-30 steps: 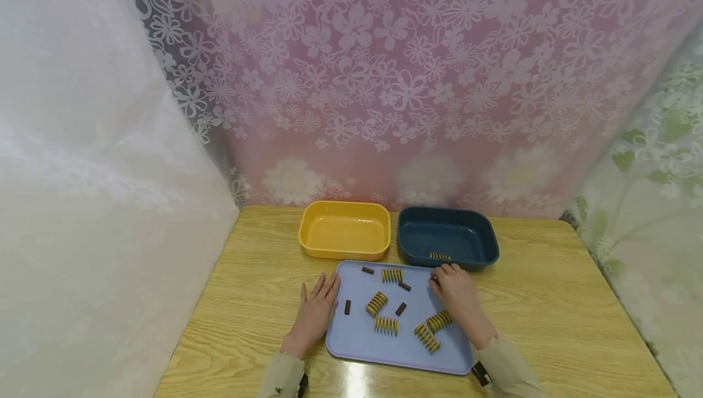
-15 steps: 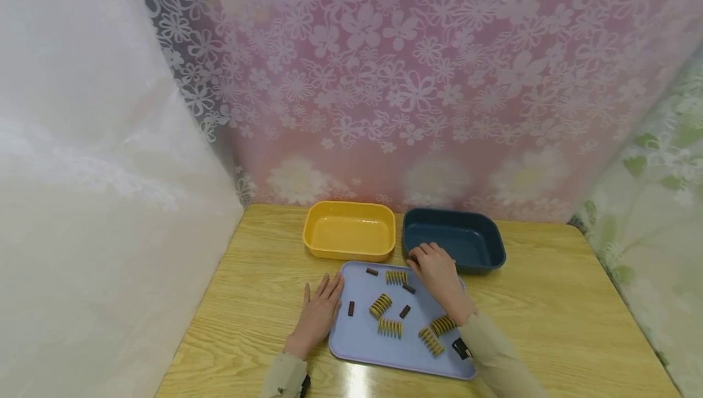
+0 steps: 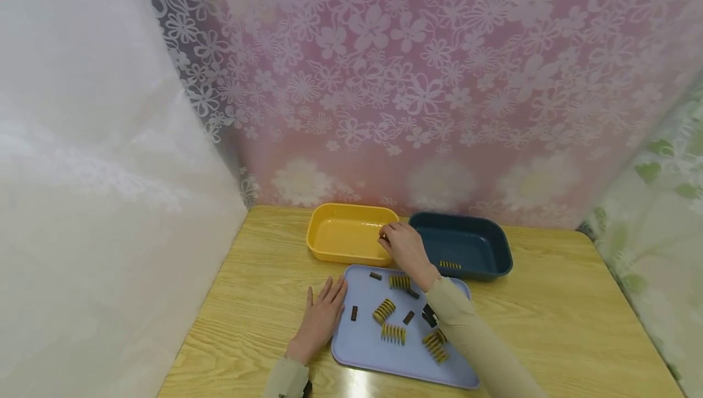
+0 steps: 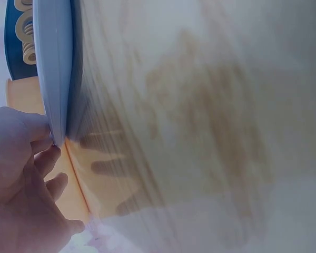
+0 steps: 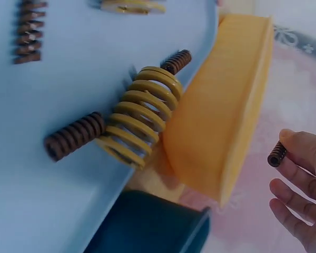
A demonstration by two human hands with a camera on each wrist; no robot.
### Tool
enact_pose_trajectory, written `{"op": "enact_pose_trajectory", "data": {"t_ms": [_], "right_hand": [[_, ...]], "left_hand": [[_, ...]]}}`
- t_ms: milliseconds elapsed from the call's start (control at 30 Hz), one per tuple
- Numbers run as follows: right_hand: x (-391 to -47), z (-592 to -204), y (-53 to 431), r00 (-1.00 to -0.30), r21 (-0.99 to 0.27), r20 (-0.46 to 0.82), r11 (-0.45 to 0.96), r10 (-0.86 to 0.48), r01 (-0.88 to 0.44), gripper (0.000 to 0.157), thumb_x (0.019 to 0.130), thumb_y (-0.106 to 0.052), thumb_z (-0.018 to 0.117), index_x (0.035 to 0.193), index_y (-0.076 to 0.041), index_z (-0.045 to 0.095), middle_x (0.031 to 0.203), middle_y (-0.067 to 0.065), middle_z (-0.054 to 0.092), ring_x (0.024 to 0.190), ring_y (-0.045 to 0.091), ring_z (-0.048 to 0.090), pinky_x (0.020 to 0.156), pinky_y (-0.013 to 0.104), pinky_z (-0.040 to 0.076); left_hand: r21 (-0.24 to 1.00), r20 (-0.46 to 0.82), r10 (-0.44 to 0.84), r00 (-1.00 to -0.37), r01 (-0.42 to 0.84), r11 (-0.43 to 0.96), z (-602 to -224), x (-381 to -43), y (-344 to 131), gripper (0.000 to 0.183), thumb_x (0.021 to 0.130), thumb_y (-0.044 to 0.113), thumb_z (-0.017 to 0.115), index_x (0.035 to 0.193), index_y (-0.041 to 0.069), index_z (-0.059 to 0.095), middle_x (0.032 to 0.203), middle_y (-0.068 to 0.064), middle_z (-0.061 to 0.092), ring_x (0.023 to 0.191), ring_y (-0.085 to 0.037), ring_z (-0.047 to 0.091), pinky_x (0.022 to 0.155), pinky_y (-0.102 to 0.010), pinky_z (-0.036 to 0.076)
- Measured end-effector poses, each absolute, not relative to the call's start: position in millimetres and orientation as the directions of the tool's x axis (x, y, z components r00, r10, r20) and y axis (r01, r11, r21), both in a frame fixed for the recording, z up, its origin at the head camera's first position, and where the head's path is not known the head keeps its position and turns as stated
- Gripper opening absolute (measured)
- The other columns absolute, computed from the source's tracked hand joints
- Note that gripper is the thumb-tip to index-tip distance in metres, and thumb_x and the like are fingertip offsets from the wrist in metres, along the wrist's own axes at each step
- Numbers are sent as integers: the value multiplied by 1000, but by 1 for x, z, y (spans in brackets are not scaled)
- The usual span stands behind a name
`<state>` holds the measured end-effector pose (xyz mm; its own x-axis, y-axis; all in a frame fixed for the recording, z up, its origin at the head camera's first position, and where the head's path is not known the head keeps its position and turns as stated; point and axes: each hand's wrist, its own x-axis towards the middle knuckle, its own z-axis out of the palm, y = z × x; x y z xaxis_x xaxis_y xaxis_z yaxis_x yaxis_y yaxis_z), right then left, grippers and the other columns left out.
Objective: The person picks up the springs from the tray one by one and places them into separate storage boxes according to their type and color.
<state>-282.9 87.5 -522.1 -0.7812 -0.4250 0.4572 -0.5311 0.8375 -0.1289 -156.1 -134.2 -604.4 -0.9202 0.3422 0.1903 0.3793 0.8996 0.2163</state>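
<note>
Between thumb and finger my right hand (image 5: 305,179) pinches a small brown coil spring (image 5: 277,154). In the head view that hand is over the right end of the yellow bin (image 3: 315,245). My left hand (image 3: 320,318) lies with fingers extended, its fingertips touching the left edge of the pale blue tray (image 3: 357,349). On the tray lie several large yellow springs (image 5: 142,113) and several small brown springs (image 5: 75,136). One yellow spring in the tray's lower right is partly covered by my right forearm.
Right of the yellow bin stands a dark blue bin (image 3: 500,251) with one yellow spring (image 3: 450,264) inside. Both bins sit behind the tray on the wooden table (image 3: 236,300). Flowered cloth (image 3: 384,111) hangs behind.
My right hand has moved left from the tray's upper right, past the dark blue bin, to above the yellow bin, carrying the brown spring. My left hand has stayed at the tray edge.
</note>
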Motion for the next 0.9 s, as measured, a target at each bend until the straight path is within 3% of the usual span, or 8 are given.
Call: {"op": "enact_pose_trajectory", "data": {"t_ms": [367,900], "right_hand": [[-310,-547,71,-859,-88,257,874,-443,-477,12,78,-23,73,84,-13,71,79,2,65,69,18,56,58,30,50],[-328,-561,61,-872,-94,63,867,-486,-490,8,80,-14,70,72,-13,68,67,-2,61,58,13,49,52,26,42]], "left_hand": [[195,210,356,-911,395,898,-607,-155,-134,50,94,25,51,141,11,40,146,-3,36,135,-28,31,100,-65,24],[189,216,350,-912,390,901,-607,-156,-138,49,94,24,51,140,11,40,145,-4,37,134,-29,33,99,-65,25]]}}
